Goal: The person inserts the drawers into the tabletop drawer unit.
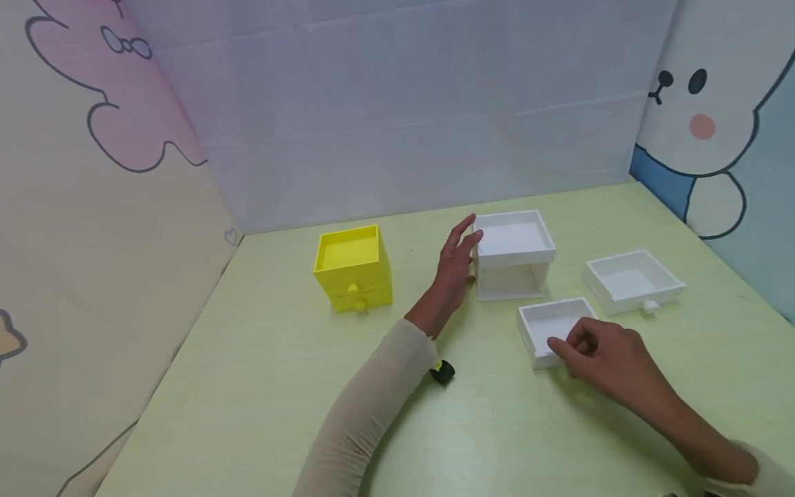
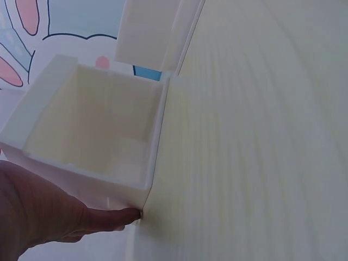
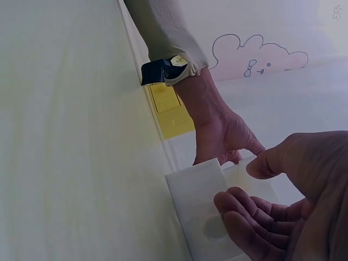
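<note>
A white cabinet shell (image 1: pixel 517 260) with a shallow tray top and an open front stands right of centre at the back. My left hand (image 1: pixel 452 275) rests along its left side; in the left wrist view a fingertip touches the wall's bottom edge. In front of the cabinet lies a white drawer (image 1: pixel 551 317), apart from it. Over the drawer's front right part is my right hand (image 1: pixel 611 355), fingers loosely bent and thumb apart from them. The right wrist view shows the drawer's front panel (image 3: pixel 196 193) with a round knob (image 3: pixel 215 228) below the fingers, nothing between thumb and fingers.
Another white drawer (image 1: pixel 640 276) with a round knob lies to the right. A yellow cabinet (image 1: pixel 354 276) with two knobbed drawers stands left of the left hand. Behind, a pale cloth wall (image 1: pixel 404 117) borders the light green table (image 1: pixel 279 386).
</note>
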{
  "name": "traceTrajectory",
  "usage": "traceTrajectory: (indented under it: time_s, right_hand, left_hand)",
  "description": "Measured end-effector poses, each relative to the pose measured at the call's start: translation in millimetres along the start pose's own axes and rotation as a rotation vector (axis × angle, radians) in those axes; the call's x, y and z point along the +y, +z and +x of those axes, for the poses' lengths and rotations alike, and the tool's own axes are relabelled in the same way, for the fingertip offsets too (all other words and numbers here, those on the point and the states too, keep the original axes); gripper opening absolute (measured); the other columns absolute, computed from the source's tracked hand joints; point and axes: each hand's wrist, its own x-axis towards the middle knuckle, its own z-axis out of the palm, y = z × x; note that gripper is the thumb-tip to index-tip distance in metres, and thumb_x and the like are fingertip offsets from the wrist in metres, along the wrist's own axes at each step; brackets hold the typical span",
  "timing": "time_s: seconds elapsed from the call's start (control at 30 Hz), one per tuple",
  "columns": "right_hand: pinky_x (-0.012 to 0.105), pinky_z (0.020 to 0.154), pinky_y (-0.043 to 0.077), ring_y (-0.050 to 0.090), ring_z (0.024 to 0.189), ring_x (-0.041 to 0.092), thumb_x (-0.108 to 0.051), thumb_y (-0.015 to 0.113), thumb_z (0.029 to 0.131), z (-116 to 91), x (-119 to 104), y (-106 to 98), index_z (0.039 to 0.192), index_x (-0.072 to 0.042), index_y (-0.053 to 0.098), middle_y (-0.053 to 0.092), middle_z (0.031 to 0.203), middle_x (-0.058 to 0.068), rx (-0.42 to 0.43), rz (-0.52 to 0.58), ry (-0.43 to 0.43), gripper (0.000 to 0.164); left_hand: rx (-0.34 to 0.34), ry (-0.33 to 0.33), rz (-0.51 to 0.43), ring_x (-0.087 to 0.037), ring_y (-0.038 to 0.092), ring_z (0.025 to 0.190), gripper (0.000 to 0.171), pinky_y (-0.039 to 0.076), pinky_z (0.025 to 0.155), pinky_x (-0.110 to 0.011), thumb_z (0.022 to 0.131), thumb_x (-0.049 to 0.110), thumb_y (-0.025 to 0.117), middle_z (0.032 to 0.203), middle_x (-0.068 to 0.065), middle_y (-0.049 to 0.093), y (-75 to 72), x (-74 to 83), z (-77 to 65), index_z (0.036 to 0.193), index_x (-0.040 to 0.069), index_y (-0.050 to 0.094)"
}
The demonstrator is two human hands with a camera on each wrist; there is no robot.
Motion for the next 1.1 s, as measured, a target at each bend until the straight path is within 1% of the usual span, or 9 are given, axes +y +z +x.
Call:
traceTrajectory:
  time_s: [0.1,0.17,0.3,0.43,0.53,0.7,0.83,0.93,1.1]
  right_hand:
    - [0.027,0.053,0.037,0.049,0.057,0.01,-0.039,0.07,0.091,-2.2,4.9,-2.1,0.073,-0.016,0.063,0.057,0.06,-0.008,-0.035,-0.036,0.006,0.03]
    - [0.027,0.053,0.036,0.047,0.057,0.011,-0.039,0.07,0.091,-4.7,8.0,-2.3,0.071,-0.016,0.063,0.056,0.059,-0.008,-0.06,-0.056,0.013,0.031]
    - [0.027,0.053,0.035,0.046,0.056,0.01,-0.039,0.069,0.091,-7.5,13.8,-3.1,0.066,-0.016,0.062,0.054,0.057,-0.008,-0.121,-0.088,0.024,0.034]
    - [0.026,0.052,0.034,0.045,0.054,0.01,-0.044,0.068,0.092,-8.6,17.2,-5.4,0.063,-0.017,0.061,0.053,0.054,-0.008,-0.176,-0.11,0.047,0.04]
    - [0.026,0.051,0.033,0.046,0.054,0.011,-0.048,0.066,0.092,-8.8,20.6,-7.3,0.064,-0.016,0.061,0.054,0.054,-0.008,-0.205,-0.121,0.068,0.043]
    - [0.027,0.051,0.035,0.049,0.055,0.011,-0.048,0.064,0.094,-8.1,25.4,-10.6,0.068,-0.015,0.067,0.058,0.056,-0.007,-0.259,-0.111,0.097,0.042]
    - [0.027,0.052,0.038,0.054,0.057,0.011,-0.046,0.062,0.095,-6.3,27.0,-12.1,0.083,-0.011,0.077,0.062,0.061,-0.007,-0.298,-0.095,0.104,0.04]
    - [0.026,0.054,0.04,0.057,0.058,0.009,-0.042,0.063,0.096,-4.8,27.7,-11.0,0.092,-0.007,0.079,0.065,0.063,-0.008,-0.294,-0.075,0.074,0.038]
    - [0.025,0.054,0.045,0.063,0.06,0.008,-0.034,0.065,0.096,-4.0,28.4,-6.6,0.093,-0.004,0.078,0.069,0.067,-0.006,-0.276,0.005,0.084,0.033]
  left_hand:
    - [-0.022,-0.011,-0.02,-0.025,0.053,0.118,0.056,0.037,0.094,-0.062,0.089,0.028,0.069,0.122,0.001,0.061,0.3,1.5,-0.1,0.143,0.037,0.053]
    - [-0.037,-0.015,-0.036,-0.022,0.056,0.11,0.062,0.039,0.092,-0.06,0.087,0.021,0.07,0.112,-0.001,0.065,0.2,2.7,-0.1,0.145,0.035,0.051]
    - [-0.027,-0.037,-0.06,-0.021,0.058,0.104,0.06,0.039,0.093,-0.061,0.087,0.015,0.069,0.107,-0.001,0.067,0.5,3.8,-0.3,0.141,0.037,0.055]
    - [0.028,-0.063,-0.065,-0.026,0.057,0.111,0.05,0.036,0.095,-0.067,0.088,0.017,0.07,0.118,0.001,0.064,4.1,4.9,-2.1,0.132,0.041,0.062]
    - [0.051,-0.074,-0.06,-0.027,0.056,0.113,0.047,0.038,0.093,-0.067,0.088,0.019,0.07,0.125,0.005,0.06,5.8,6.5,-4.0,0.129,0.042,0.065]
    - [0.013,-0.097,-0.086,-0.032,0.057,0.113,0.059,0.04,0.091,-0.061,0.083,0.013,0.069,0.13,0.004,0.057,3.9,8.6,-6.9,0.132,0.043,0.062]
    - [-0.027,-0.116,-0.1,-0.041,0.05,0.121,0.067,0.038,0.094,-0.062,0.078,0.008,0.067,0.137,0.001,0.051,1.0,10.3,-7.5,0.134,0.044,0.06]
    - [-0.032,-0.126,-0.108,-0.043,0.045,0.124,0.068,0.036,0.096,-0.063,0.076,0.007,0.066,0.139,0.002,0.048,-0.2,10.8,-6.9,0.132,0.045,0.061]
    - [-0.026,-0.128,-0.122,-0.039,0.049,0.119,0.067,0.037,0.095,-0.061,0.075,0.007,0.065,0.135,0.002,0.052,0.3,10.3,-5.7,0.13,0.045,0.063]
